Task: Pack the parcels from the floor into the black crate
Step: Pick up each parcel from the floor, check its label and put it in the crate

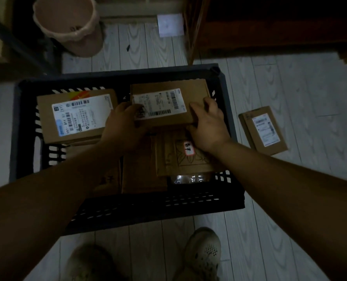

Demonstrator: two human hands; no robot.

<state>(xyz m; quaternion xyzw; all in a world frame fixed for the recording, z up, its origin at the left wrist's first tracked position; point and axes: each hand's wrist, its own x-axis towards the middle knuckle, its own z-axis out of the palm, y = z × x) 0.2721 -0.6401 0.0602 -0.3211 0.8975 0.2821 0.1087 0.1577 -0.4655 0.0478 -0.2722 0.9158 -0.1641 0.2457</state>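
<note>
The black crate [22,126] stands on the floor in front of me with several cardboard parcels inside. Both hands hold a flat labelled parcel [168,98] over the crate's far right part. My left hand [124,126] grips its near left corner and my right hand [207,124] grips its near right edge. A second labelled parcel [77,116] lies at the crate's far left. Under my right wrist sits a parcel with a small red-bordered sticker [184,157]. One more labelled parcel [262,130] lies on the floor to the right of the crate.
A lined waste bin [71,25] stands at the far left beside a dark metal frame. Dark wooden furniture [270,33] fills the far right. A white sheet [170,25] lies on the pale plank floor. My shoes [203,254] are just behind the crate.
</note>
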